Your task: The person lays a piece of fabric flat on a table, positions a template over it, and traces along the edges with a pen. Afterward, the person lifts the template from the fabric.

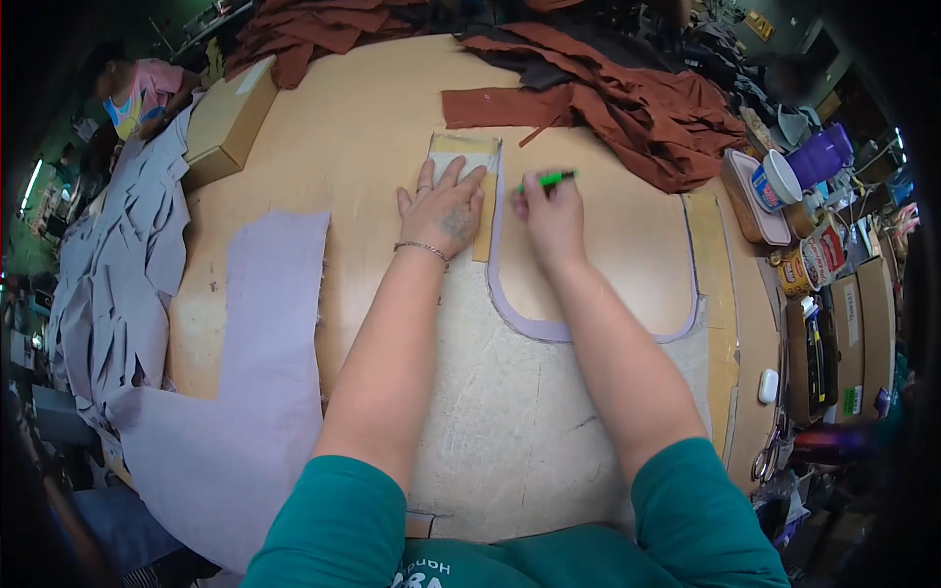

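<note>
My left hand (446, 211) lies flat with fingers spread on the upper end of a grey, U-shaped pattern template (470, 402) edged with yellow tape. My right hand (552, 223) pinches a green pen (560, 179) just right of the template's left arm. The pen's writing end is hard to make out by the fingers. Along the template's curved inner edge shows a band of lavender fabric (520, 322) with a dark outline. To the left of my left forearm lies a lavender fabric piece (276, 294) with a frayed right edge.
Rust-brown fabric (627, 118) is heaped at the back. A cardboard box (230, 122) and draped grey-lavender cloth (127, 265) sit at left, near another person (142, 93). Tubs (776, 181), a box with a cutter (815, 353), a white case (768, 386) and scissors (767, 458) line the right edge.
</note>
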Available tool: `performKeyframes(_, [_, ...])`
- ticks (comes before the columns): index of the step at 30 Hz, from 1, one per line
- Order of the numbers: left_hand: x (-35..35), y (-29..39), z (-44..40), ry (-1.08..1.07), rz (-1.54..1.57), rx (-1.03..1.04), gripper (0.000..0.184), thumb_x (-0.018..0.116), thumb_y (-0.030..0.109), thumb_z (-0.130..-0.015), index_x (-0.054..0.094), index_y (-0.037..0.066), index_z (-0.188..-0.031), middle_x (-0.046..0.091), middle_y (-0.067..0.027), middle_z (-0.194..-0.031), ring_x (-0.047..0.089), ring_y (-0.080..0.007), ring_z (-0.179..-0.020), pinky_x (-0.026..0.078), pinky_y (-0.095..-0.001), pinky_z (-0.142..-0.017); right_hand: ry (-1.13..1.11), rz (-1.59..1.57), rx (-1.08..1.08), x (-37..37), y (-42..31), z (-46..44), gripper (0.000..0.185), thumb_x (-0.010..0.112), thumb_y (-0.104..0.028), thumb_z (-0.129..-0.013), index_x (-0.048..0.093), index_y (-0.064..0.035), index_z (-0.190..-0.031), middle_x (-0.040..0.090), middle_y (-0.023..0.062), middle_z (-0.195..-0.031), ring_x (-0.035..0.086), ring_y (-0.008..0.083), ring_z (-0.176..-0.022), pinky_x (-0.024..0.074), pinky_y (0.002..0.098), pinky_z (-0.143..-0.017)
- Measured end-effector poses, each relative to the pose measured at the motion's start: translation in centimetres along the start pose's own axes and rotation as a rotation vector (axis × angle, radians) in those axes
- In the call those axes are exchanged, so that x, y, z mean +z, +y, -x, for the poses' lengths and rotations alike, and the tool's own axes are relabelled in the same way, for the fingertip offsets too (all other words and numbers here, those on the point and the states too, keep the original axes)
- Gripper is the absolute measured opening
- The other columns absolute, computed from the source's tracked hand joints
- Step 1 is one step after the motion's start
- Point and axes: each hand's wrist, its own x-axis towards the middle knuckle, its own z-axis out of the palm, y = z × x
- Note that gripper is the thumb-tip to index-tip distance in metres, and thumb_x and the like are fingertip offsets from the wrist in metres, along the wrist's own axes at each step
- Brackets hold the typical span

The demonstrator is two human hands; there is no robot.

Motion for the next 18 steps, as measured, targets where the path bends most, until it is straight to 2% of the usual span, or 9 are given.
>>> performKeyframes(2, [-0.1,-0.1,-0.1,0.010,-0.006,0.011,0.037,0.033,0.034,-0.086,0.038,0.030,-0.122,0.025,0.0037,-0.135,0.016,-0.0257,-0.126,0.016,-0.0596,-0.094,0.016,0.162,-0.131,0.7,2.1,-4.5,0.015,0.056,-0.012,-0.079,0.047,0.0010,-0.080,0.056,0.0081,-0.065,0.055,0.0144,-0.057,0.0441,0.0273,-0.055])
performKeyframes(5, [0.0,-0.1,-0.2,0.022,-0.013,0.011,0.037,0.033,0.034,-0.086,0.038,0.030,-0.122,0.026,0.0035,-0.134,0.017,-0.0258,-0.126,0.016,-0.0595,-0.094,0.022,0.192,-0.217,2.0,3.5,-8.0,0.013,0.055,-0.010,-0.078,0.048,0.0002,-0.082,0.057,0.0091,-0.066,0.057,0.0156,-0.059,0.0443,0.0278,-0.056])
performKeyframes(8, [0.1,-0.2,-0.2,0.031,-0.009,0.011,0.037,0.032,0.035,-0.086,0.038,0.030,-0.122,0.026,0.0033,-0.134,0.017,-0.0259,-0.125,0.016,-0.0596,-0.094,0.056,0.288,-0.208,2.4,3.1,-8.2,0.013,0.055,-0.010,-0.078,0.049,-0.0009,-0.082,0.057,0.0086,-0.066,0.057,0.0154,-0.059,0.0445,0.0276,-0.057])
performKeyframes(15, [0.0,-0.3,-0.3,0.020,-0.005,0.015,0.038,0.033,0.036,-0.086,0.038,0.030,-0.123,0.026,0.0029,-0.134,0.017,-0.0263,-0.125,0.016,-0.0598,-0.094,0.006,0.572,-0.323,2.8,1.3,-5.8,0.010,0.056,-0.012,-0.076,0.052,-0.0041,-0.080,0.057,0.0143,-0.072,0.056,0.0294,-0.067,0.0438,0.0341,-0.062])
performKeyframes(18, [-0.1,-0.2,-0.3,0.017,-0.009,0.016,0.038,0.033,0.037,-0.086,0.037,0.030,-0.123,0.026,0.0030,-0.134,0.018,-0.0260,-0.125,0.016,-0.0596,-0.094,-0.098,0.653,-0.540,1.8,1.1,-2.4,0.009,0.055,-0.009,-0.075,0.053,-0.0044,-0.082,0.055,0.0157,-0.075,0.054,0.0325,-0.071,0.0431,0.0368,-0.063])
